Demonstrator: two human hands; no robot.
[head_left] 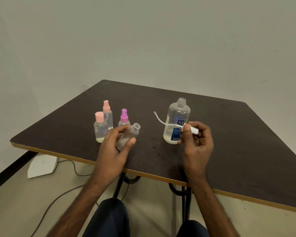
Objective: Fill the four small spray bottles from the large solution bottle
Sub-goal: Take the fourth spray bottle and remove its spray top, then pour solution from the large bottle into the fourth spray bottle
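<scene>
My left hand [117,144] holds a clear small bottle [130,135] with no cap, tilted, its open mouth pointing up and right. My right hand [197,142] grips a white spray head [192,130] whose thin dip tube [158,118] curves out to the left. Just behind that hand stands the large solution bottle [177,117], uncapped, with a blue label and a little pale liquid at the bottom. Three capped small bottles stand at the left: a pink flat-cap one [100,127], a pink spray one [107,115] and a purple spray one [123,118].
All of this rests on a dark wooden table [229,142] with a light edge. On the floor below at the left lie a white object [42,165] and a cable [72,166]. My knees show under the table's near edge.
</scene>
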